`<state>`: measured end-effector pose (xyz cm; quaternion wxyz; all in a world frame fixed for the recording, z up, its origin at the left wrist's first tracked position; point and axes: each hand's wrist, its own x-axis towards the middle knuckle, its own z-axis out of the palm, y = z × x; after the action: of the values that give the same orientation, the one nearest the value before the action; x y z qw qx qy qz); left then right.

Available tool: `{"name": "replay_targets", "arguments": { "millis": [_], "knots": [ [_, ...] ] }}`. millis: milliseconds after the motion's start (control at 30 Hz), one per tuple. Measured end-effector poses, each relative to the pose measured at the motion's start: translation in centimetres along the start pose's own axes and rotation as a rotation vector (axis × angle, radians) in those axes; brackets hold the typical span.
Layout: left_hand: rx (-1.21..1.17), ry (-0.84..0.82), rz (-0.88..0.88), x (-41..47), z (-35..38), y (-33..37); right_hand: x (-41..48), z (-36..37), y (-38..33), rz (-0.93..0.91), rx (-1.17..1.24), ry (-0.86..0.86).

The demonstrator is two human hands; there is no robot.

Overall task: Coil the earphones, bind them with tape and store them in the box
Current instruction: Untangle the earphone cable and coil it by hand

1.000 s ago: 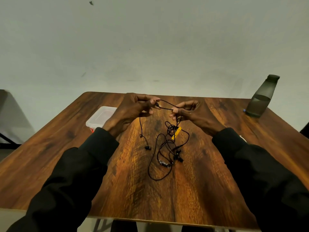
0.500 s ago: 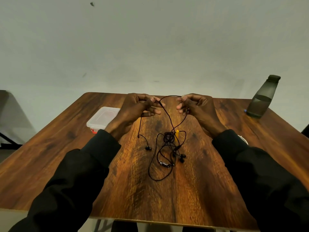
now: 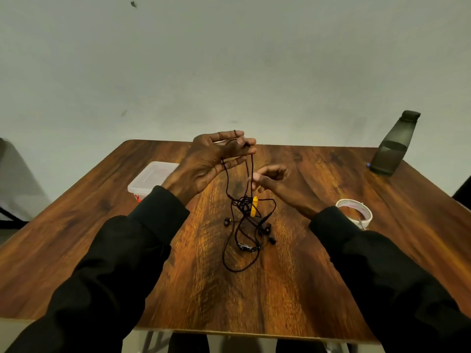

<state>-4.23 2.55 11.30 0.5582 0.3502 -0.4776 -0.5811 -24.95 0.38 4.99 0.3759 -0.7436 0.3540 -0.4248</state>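
Black wired earphones [image 3: 244, 226] lie tangled on the wooden table [image 3: 293, 289], with a yellow clip in the knot and earbuds spread around it. My left hand [image 3: 214, 161] is raised above the table with its fingers spread, and the cable is looped over them; two strands hang down to the tangle. My right hand [image 3: 272, 178] is lower and to the right, pinching one hanging strand between thumb and forefinger. A clear plastic box [image 3: 150, 179] with its lid on sits at the left. A roll of tape [image 3: 355, 212] lies at the right, by my right sleeve.
A dark water bottle [image 3: 393, 146] stands at the table's far right corner. A pale wall rises behind the table. A dark chair edge shows at the far left and another dark shape at the right edge.
My left hand rose and opened its fingers with the cable draped over them. My right hand dropped lower and moved to the hanging strand. The tangle was pulled slightly upward.
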Motion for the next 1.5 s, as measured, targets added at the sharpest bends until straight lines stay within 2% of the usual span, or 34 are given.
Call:
{"name": "replay_targets", "arguments": {
  "millis": [133,233,300,433,567,633,700,767,800,867,933,1100,1333,1500],
  "knots": [
    [0.048,0.167,0.128,-0.3,-0.6,0.2,0.1,-1.2,-0.9,0.094,0.175,-0.154],
    [0.067,0.247,0.161,-0.8,-0.3,0.4,0.6,-1.0,-1.6,0.112,0.130,-0.161],
    [0.262,0.316,0.259,-0.9,-0.3,0.1,1.2,-0.9,-2.1,0.087,0.124,-0.117],
    [0.830,0.490,0.443,-0.5,-1.0,-0.3,2.1,-1.3,-3.2,-0.008,0.159,0.020],
    [1.186,0.647,0.560,-0.1,-0.7,-0.2,2.8,-1.8,-4.4,-0.101,0.158,0.100],
    [1.392,0.675,0.600,0.1,-0.6,-0.3,3.2,-2.1,-5.0,-0.146,0.118,0.110],
    [1.490,0.616,0.652,0.5,-0.8,-0.1,3.7,-2.4,-5.1,-0.173,0.061,0.137],
    [1.376,0.421,0.608,0.7,-0.8,0.7,4.0,-2.4,-4.8,-0.186,-0.003,0.181],
    [1.254,0.293,0.519,0.7,-0.7,1.3,3.9,-2.4,-4.6,-0.192,-0.033,0.201],
    [0.892,0.086,0.273,0.4,0.1,2.8,3.6,-2.4,-4.1,-0.191,-0.077,0.200],
    [0.549,-0.005,0.086,0.0,0.7,3.5,3.3,-2.3,-3.4,-0.150,-0.105,0.137],
    [0.213,-0.038,0.108,0.2,-0.5,3.1,2.3,-2.2,-1.0,-0.026,-0.139,0.004],
    [0.096,-0.009,0.141,0.5,-1.2,2.4,1.6,-1.9,0.8,0.033,-0.249,-0.022],
    [-0.114,-0.008,0.179,0.5,-2.1,2.8,0.7,-2.4,1.5,0.028,-0.297,-0.088]
  ]
}}
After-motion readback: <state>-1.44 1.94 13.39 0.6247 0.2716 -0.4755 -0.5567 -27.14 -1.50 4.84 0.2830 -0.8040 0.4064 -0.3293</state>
